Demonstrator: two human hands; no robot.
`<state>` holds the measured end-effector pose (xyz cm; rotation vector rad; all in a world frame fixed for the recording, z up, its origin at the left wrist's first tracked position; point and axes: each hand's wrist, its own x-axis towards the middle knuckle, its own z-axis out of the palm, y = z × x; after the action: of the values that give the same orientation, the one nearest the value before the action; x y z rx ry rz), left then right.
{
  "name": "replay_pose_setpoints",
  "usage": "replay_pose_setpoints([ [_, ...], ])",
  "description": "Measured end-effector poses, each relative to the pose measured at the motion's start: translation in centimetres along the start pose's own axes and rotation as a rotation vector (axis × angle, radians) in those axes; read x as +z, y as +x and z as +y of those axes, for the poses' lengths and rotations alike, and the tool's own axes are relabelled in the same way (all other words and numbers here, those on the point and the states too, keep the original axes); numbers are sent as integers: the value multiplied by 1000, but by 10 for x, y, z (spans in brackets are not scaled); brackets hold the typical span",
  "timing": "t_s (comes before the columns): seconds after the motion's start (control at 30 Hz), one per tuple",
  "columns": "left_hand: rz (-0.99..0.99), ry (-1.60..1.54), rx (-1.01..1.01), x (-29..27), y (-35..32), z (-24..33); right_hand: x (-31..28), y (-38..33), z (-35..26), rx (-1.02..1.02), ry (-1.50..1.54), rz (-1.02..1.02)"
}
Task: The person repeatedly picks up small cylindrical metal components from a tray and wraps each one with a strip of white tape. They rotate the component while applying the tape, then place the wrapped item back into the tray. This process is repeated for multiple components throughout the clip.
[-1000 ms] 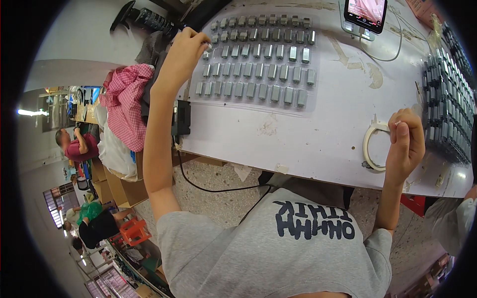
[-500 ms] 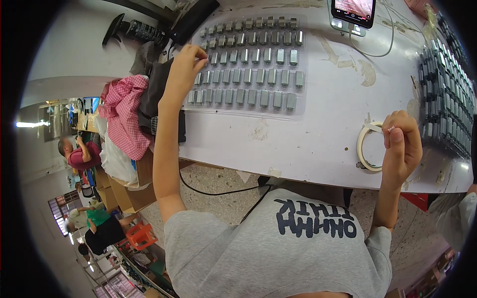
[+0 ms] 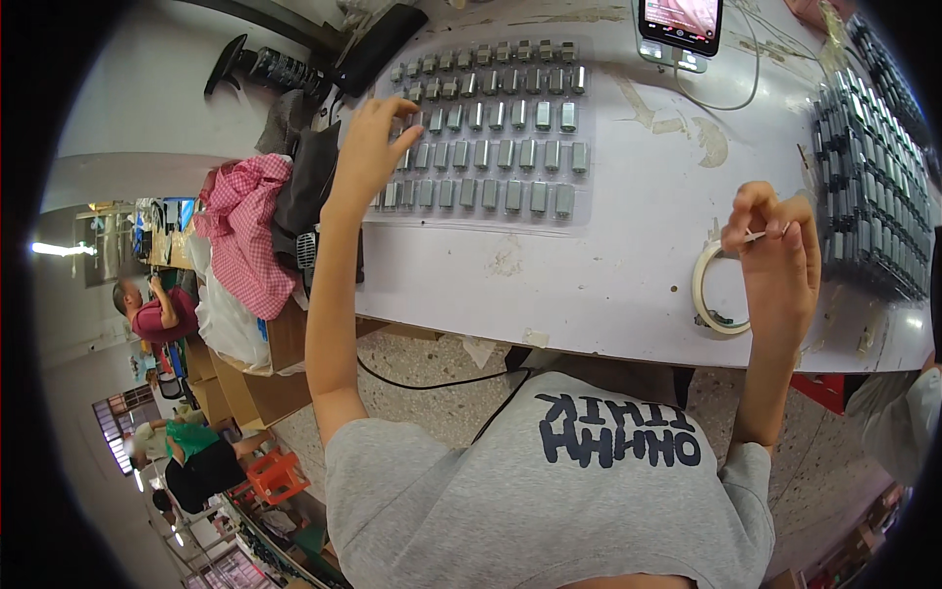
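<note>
"Silver-grey blocks stood in rows in a clear tray near the table's left edge; what of the hands?"

"The left hand was at the tray's left edge, thumb and fingers parted, probably empty; the right hand pinched a white sliver beside the tape roll, towards the near edge."

The small blocks before you look like smooth grey metal with a satin sheen, set in a glossy, clear plastic tray. Your bench has a smooth white top, marked with rough, matt brownish patches. The tape roll looks matt and papery, the phone screen glossy. Your shirt is matt grey cloth; to your left lie crumpled checked cloth, thin shiny white plastic and matt brown cardboard.
</note>
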<state>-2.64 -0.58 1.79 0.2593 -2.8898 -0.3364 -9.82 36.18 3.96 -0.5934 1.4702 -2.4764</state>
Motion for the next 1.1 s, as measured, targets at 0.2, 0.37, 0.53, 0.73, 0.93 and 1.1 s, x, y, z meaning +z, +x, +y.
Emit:
replay_pose_setpoints([
  [0.2,-111,-271,-295,-7,0,23,-18,-2,-9,19,-93,-251],
  [0.37,126,-92,-72,-6,-10,23,-12,-7,-15,59,-459,-448],
  [0.53,103,-430,54,-20,4,74,-10,-15,-28,217,-444,-449],
  [0.73,42,-484,472,-3,67,160,-19,-25,-41,214,9,-443],
  [0.93,-5,-477,500,44,129,179,-26,-41,-53,121,281,-262],
  [1.1,163,-432,464,56,157,168,-28,-44,-67,221,213,-247],
])
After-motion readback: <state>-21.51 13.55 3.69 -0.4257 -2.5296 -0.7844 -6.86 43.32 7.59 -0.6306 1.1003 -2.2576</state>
